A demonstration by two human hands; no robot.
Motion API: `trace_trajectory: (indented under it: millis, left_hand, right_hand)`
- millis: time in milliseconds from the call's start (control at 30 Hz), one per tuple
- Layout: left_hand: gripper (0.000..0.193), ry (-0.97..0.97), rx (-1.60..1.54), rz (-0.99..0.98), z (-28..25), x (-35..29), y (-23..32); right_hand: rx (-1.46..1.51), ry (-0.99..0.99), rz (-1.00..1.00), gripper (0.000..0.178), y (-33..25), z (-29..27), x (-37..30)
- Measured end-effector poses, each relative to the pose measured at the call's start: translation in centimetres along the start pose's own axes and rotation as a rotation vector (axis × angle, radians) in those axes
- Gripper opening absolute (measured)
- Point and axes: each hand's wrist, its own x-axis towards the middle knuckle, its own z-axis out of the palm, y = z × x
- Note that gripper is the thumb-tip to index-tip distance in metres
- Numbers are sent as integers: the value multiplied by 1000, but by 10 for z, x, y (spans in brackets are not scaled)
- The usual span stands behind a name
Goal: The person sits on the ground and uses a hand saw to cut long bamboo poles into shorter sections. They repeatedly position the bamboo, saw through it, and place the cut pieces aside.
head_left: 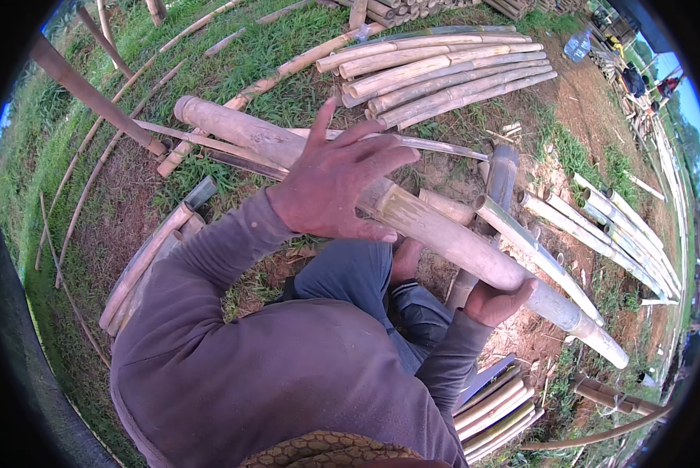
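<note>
A long bamboo pole (pixel 451 235) is slanting in front of the person, running from upper left to lower right, and everything else is lying around it. The left hand (pixel 338 183) is hovering over or resting on the middle of the pole, its fingers spreading wide apart and its thumb pointing along the near side; whether the palm is touching the pole, I cannot tell. The right hand (pixel 496 303) is gripping the pole nearer its right end, cupping it from below with the thumb showing at the near edge; the other fingers are mostly hiding beneath. A thick dark log (pixel 503 175) is passing under the pole, between the two hands. Beyond the pole, a row of long poles (pixel 443 74) is lying side by side on the grass, and a clear plastic jug (pixel 577 46) is sitting farther off to the right. Several pale cut lengths (pixel 599 238) are lying beyond the pole's right half. On the near side of the pole, a few shorter pieces (pixel 151 265) are lying below its left end, and a small bundle of strips (pixel 496 413) is lying below its right end, close by the person's right sleeve (pixel 449 363).
</note>
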Motion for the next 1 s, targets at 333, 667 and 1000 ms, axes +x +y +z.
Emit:
trace_trajectory:
  millis: [333, 667, 1000]
  left_hand:
    - [56, 855, -1211, -1126, -65, -291, -191]
    - [40, 1012, -1212, -1555, 42, -486, -154]
    - [33, 960, -1262, -1781, 78, -472, -76]
  right_hand:
    - [-110, 126, 102, 66, -10, -76, 35]
    - [-271, -90, 258, 50, 100, 52, 128]
    - [-536, -204, 639, 71, 277, 153, 244]
